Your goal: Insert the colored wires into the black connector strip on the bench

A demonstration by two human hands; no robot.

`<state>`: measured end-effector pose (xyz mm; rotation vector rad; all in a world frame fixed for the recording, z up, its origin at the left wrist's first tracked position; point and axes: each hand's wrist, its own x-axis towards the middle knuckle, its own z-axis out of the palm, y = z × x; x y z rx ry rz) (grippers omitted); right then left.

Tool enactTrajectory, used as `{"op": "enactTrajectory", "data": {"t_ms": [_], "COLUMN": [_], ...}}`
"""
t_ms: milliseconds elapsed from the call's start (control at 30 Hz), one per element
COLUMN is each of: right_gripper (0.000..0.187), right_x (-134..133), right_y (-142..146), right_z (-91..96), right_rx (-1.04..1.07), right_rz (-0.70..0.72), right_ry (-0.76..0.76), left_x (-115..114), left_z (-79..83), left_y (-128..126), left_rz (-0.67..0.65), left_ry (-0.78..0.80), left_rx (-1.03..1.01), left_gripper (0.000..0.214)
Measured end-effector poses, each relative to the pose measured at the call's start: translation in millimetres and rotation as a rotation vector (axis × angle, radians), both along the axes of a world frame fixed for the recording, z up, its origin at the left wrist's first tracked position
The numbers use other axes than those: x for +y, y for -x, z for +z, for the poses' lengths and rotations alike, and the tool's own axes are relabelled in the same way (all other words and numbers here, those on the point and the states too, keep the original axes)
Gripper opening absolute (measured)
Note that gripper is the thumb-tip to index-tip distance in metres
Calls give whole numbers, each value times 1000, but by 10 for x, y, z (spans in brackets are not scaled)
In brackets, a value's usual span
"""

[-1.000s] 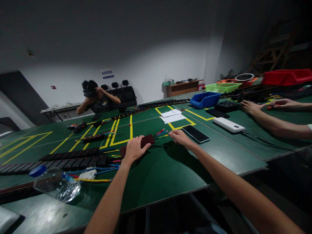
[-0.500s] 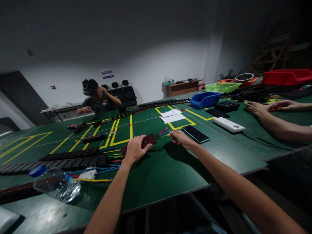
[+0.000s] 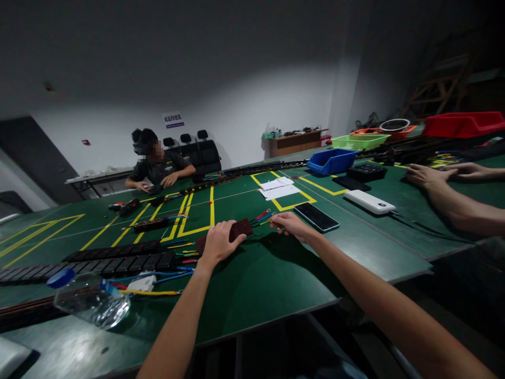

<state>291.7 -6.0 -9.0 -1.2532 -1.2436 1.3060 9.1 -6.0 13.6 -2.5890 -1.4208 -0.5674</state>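
Co-worker's hand (image 3: 170, 180) lowered; brown block (image 3: 241, 228) under clasping left grip (image 3: 221, 241); right grip (image 3: 291, 225) unclear.

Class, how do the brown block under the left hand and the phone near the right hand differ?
The brown block is dull reddish-brown; the phone is black with a pale edge. Coloured wires extend from the block; none show on the phone. The left hand grips the block; no hand holds the phone. Both are longer than wide.

Reads "成品存放区" on the pale sign (image 3: 172, 118), placed on the back wall (image 3: 240, 118). On its blue strip (image 3: 174, 125) below, too small to read with certainty.
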Motion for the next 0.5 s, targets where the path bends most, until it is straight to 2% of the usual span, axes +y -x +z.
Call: {"op": "enactTrajectory", "data": {"t_ms": [133, 267, 367, 500], "right_gripper": [16, 19, 23, 25], "right_x": [36, 58, 64, 73], "right_y": [-8, -24, -36, -43], "right_z": [-48, -66, -64, -74], "right_rx": [2, 65, 113, 96], "right_rz": [-34, -60, -28, -20], "right_ry": [-9, 15, 10, 0], "left_x": [-9, 8, 24, 28], "left_z": [6, -9, -28, -44], "left_y": [-2, 7, 18, 21], "left_rz": [-15, -26, -24, -29], "left_ry": [2, -47, -80, -114], "left_rx": [33, 45, 40, 57], "left_gripper": [67, 60, 58, 58]}}
